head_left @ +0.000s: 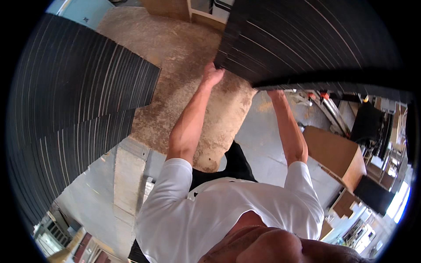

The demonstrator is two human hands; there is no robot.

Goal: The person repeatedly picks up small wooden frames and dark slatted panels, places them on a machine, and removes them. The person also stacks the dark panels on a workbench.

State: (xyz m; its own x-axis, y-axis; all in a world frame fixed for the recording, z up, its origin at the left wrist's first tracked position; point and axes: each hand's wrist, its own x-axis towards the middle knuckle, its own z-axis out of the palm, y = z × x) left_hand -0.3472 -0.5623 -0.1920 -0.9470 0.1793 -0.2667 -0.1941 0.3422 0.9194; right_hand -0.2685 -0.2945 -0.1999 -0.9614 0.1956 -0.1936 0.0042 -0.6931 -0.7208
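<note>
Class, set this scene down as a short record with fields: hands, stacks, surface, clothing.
Left hand: touching the edge of the right-side dark stack
Right hand: at that stack's near edge, fingers hidden
Left-side dark stack: layered, pale lines between layers
Brown surface: mottled, between the stacks
Clothing: white short-sleeved shirt

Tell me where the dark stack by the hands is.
In the head view, the dark stack is at the upper right, with the left hand at its left edge and the right hand at its near edge.
</note>
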